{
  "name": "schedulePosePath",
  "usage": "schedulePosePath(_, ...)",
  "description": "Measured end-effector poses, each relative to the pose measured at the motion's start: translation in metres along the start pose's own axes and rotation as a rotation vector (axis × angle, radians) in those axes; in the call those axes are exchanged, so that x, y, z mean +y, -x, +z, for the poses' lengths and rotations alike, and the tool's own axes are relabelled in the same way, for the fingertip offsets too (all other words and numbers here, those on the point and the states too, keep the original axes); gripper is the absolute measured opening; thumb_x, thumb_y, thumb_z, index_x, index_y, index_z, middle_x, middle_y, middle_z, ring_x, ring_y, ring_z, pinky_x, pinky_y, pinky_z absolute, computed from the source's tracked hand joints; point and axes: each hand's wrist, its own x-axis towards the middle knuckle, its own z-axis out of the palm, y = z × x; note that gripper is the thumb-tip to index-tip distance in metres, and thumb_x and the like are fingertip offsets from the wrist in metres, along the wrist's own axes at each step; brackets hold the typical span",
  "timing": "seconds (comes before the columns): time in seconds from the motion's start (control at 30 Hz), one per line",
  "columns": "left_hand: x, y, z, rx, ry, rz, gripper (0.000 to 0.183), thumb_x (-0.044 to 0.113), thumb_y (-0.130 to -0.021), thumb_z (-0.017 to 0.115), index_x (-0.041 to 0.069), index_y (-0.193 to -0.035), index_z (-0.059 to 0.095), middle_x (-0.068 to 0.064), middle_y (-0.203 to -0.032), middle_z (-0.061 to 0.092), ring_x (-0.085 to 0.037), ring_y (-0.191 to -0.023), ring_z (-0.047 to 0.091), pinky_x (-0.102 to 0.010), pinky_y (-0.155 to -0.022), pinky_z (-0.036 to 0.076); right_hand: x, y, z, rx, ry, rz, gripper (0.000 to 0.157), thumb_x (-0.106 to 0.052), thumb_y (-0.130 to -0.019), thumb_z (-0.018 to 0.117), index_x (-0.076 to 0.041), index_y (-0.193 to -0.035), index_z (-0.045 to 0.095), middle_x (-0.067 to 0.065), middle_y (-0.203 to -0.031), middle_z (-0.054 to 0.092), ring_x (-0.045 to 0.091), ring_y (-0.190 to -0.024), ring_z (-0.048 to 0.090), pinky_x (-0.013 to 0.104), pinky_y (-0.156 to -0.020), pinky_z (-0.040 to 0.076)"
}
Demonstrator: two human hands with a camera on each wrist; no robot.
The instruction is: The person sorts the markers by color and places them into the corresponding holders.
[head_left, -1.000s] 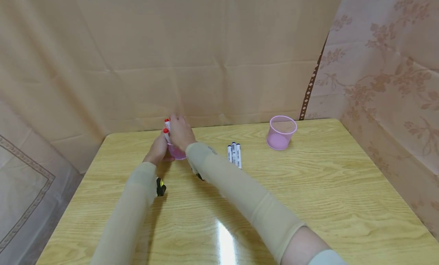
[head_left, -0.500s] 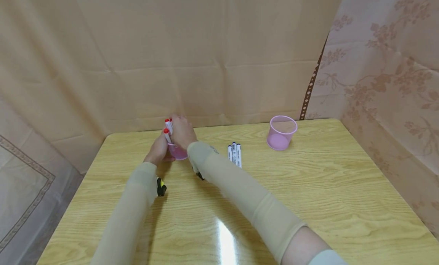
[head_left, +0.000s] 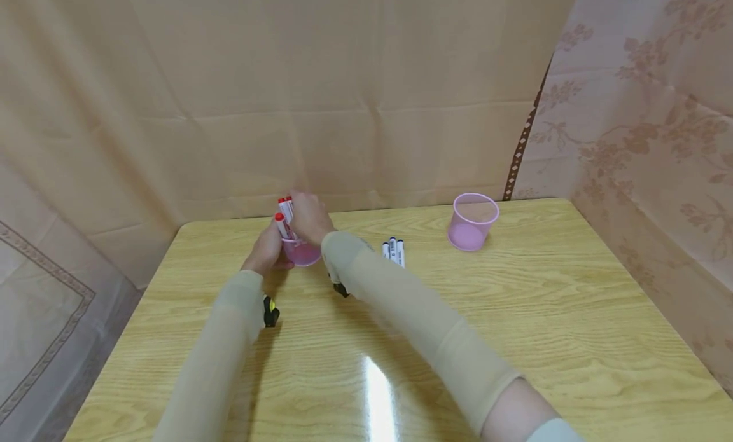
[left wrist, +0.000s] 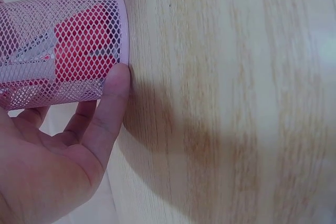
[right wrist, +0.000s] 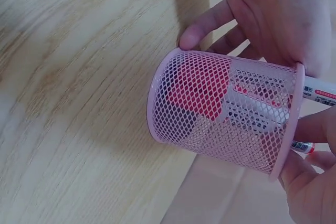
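Note:
In the head view, a pink mesh pen cup [head_left: 302, 254] stands at the table's back left with several red-capped markers [head_left: 284, 228] leaning in it. My left hand [head_left: 266, 246] holds the cup from the left, a finger against its base rim in the left wrist view. My right hand [head_left: 311, 217] is at the top of the cup, right beside the markers. In the right wrist view its thumb and finger are at the rim, parted, with a marker [right wrist: 301, 146] visible between them. Some right fingertips are hidden.
A second pink mesh cup [head_left: 471, 227] stands at the back right. Between the cups lie blue-capped white markers [head_left: 393, 252], partly behind my right sleeve. Curtains rise behind the wooden table [head_left: 515, 327].
My right hand has shifted slightly to the right, away from the red caps, so another red cap shows. The left hand has stayed on the cup.

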Motion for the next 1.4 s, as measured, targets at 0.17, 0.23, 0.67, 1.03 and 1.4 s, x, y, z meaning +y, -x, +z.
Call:
schedulePosePath(0.17, 0.000, 0.000, 0.000, -0.003, -0.006, -0.001, 0.079, 0.070, -0.092, 0.015, 0.010, -0.131, 0.048, -0.019, -0.128, 0.043, -0.033, -0.107, 0.047, -0.050, -0.078, 0.052, 0.007, 0.003, -0.006, 0.015, 0.028, -0.073, 0.062, 0.001, -0.082, 0.065, -0.014, -0.140, 0.046, 0.004, -0.125, 0.059, 0.020, -0.109, 0.056, 0.029, -0.088, 0.049)
schedulePosePath(0.23, -0.001, 0.001, -0.001, -0.005, 0.000, 0.000, 0.081, 0.071, -0.091, 0.015, 0.010, -0.132, 0.048, -0.019, -0.130, 0.041, -0.034, -0.110, 0.045, -0.051, -0.080, 0.052, 0.011, 0.003, -0.007, 0.030, 0.045, -0.127, 0.056, -0.002, -0.085, 0.062, -0.015, -0.138, 0.049, 0.004, -0.124, 0.059, 0.019, -0.109, 0.056, 0.029, -0.089, 0.048)
schedulePosePath(0.67, 0.001, 0.004, -0.005, -0.037, -0.029, 0.020, 0.075, 0.068, -0.094, 0.013, 0.016, -0.139, 0.042, -0.017, -0.135, 0.040, -0.033, -0.116, 0.041, -0.051, -0.081, 0.050, 0.042, 0.013, 0.007, -0.002, -0.018, -0.130, 0.040, -0.027, -0.102, 0.044, -0.012, -0.139, 0.045, 0.004, -0.128, 0.058, 0.018, -0.114, 0.055, 0.031, -0.096, 0.045)
schedulePosePath(1.03, 0.007, 0.006, -0.007, -0.037, -0.032, 0.029, 0.073, 0.066, -0.094, 0.012, 0.017, -0.140, 0.042, -0.016, -0.131, 0.044, -0.033, -0.113, 0.046, -0.051, -0.085, 0.049, 0.047, 0.016, 0.020, 0.080, -0.139, -0.092, 0.035, -0.026, -0.103, 0.040, -0.015, -0.135, 0.047, 0.005, -0.122, 0.063, 0.021, -0.106, 0.061, 0.034, -0.090, 0.049)
schedulePosePath(1.4, 0.003, -0.001, -0.012, -0.103, -0.086, 0.042, 0.080, 0.068, -0.093, 0.013, 0.010, -0.141, 0.039, -0.020, -0.137, 0.038, -0.036, -0.120, 0.040, -0.054, -0.088, 0.048, 0.053, 0.021, 0.013, 0.023, -0.192, -0.095, 0.042, -0.033, -0.103, 0.036, -0.017, -0.143, 0.039, 0.006, -0.128, 0.059, 0.023, -0.115, 0.057, 0.037, -0.096, 0.046)
